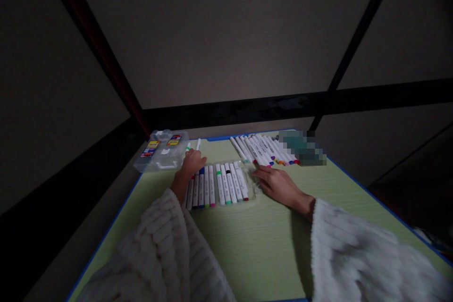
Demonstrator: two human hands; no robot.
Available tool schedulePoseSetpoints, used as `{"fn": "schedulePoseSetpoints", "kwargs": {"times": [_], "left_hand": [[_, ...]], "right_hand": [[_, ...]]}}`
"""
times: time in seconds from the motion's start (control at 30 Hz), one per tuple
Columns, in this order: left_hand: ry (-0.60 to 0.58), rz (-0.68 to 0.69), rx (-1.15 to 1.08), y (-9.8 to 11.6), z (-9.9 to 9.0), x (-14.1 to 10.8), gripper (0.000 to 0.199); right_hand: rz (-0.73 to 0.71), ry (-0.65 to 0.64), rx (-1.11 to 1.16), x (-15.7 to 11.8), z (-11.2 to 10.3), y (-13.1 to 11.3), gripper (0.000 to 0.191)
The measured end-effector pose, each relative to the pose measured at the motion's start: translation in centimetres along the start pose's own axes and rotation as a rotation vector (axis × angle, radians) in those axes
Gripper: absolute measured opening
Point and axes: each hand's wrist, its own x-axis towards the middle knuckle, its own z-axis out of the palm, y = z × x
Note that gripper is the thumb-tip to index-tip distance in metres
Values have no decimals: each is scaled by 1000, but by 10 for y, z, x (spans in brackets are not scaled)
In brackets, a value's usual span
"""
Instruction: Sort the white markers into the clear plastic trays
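Head view: White markers (230,186) lay in a clear tray (251,189), nearer me than the fingers of my left hand (193,162) and just left of those of my right hand (279,185). The left reached forward, thumb spread; the right angled inward. Whether either's fingers gripped anything, I could not tell.

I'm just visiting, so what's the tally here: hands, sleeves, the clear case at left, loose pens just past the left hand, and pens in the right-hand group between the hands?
Hands (left hand, right hand): 2
White sleeves: 2
Clear case: 1
Loose pens: 2
Right-group pens: 5
Total: 12
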Motion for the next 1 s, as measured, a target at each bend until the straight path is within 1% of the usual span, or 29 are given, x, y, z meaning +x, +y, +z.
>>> {"fn": "schedulePoseSetpoints", "kwargs": {"times": [0.13,0.27,0.37,0.6,0.73,1.0], "left_hand": [[-14,14,78,4,-1,0,25],[-8,27,105,5,-1,-1,28],[5,36,96,4,-2,-1,27],[80,62,39,5,-7,1,34],[148,40,-31,10,-14,0,36],[372,-22,-249,21,-29,-3,30]], "right_hand": [[-5,7,0,0,1,0,30],[-1,3,-2,0,1,0,30],[1,-11,-4,1,0,-1,30],[-2,-14,-9,1,-1,-1,29],[-6,-15,-9,1,0,-1,30],[-9,-9,-10,1,0,-1,29]]}}
